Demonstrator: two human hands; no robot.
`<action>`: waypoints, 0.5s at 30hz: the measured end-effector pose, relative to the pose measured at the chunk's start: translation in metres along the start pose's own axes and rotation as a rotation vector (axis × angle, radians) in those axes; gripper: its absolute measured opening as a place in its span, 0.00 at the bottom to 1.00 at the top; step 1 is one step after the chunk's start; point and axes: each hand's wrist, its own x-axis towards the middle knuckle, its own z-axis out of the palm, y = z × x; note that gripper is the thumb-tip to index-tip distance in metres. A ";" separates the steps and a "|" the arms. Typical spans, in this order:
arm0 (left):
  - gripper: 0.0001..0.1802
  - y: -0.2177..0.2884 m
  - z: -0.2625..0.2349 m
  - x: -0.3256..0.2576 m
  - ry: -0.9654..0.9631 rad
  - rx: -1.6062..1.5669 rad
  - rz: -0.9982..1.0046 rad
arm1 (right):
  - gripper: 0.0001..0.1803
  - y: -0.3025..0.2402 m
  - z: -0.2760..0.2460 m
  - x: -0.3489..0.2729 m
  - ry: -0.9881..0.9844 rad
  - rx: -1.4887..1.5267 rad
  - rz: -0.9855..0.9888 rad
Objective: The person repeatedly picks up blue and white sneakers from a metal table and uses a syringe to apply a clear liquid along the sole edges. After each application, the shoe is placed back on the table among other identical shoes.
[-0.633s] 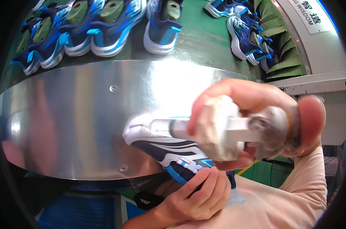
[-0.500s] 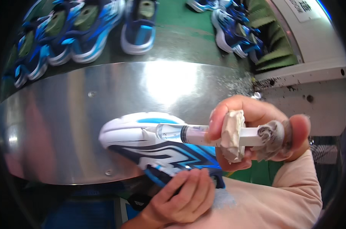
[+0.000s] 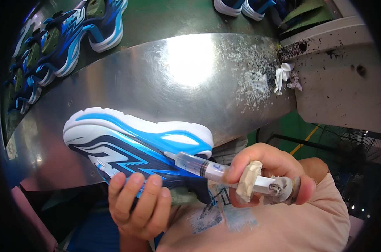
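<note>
Blue-and-white running shoe (image 3: pixel 131 145) — held on its side above the near edge of the metal tabletop (image 3: pixel 190 80), the white and light-blue sole turned up and away, the navy upper with its white zigzag stripes turned toward the wearer. The upper is gripped from below by the left hand (image 3: pixel 138 206), whose fingers are curled closed over the shoe's side.

Syringe (image 3: pixel 207 167) — a clear plastic barrel with a dark plunger seal, held nearly level in the right hand (image 3: pixel 266 174). The hand is closed around the rear of the barrel, the thumb laid behind the plunger end, which is wrapped in grimy tape and crusted residue. The tip is set against the shoe where sole and upper meet, near the heel.

Metal tabletop — a curved, polished sheet, speckled with white residue toward its right edge.

Crumpled white rag (image 3: pixel 283 75) — lodged at the tabletop's far right edge.

Row of matching blue shoes (image 3: pixel 68 42) — stood on the green surface beyond the tabletop's far left edge.
</note>
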 end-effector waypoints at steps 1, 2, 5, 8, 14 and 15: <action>0.13 0.001 -0.002 0.002 -0.020 0.003 -0.011 | 0.56 0.000 -0.006 -0.006 -0.016 0.016 -0.012; 0.13 0.002 -0.005 0.004 -0.036 0.010 -0.025 | 0.56 0.001 -0.009 -0.010 -0.036 0.028 -0.022; 0.13 0.002 -0.007 0.010 -0.065 0.078 -0.003 | 0.57 0.001 -0.026 -0.021 -0.045 0.098 0.010; 0.17 0.001 -0.013 0.025 -0.134 0.086 0.044 | 0.57 -0.008 -0.041 -0.025 -0.016 0.150 0.104; 0.15 0.002 -0.015 0.050 -0.183 0.140 -0.002 | 0.57 0.000 -0.069 -0.030 -0.037 0.255 0.051; 0.15 0.002 -0.013 0.053 -0.188 0.146 -0.003 | 0.57 0.002 -0.073 -0.030 -0.033 0.259 0.046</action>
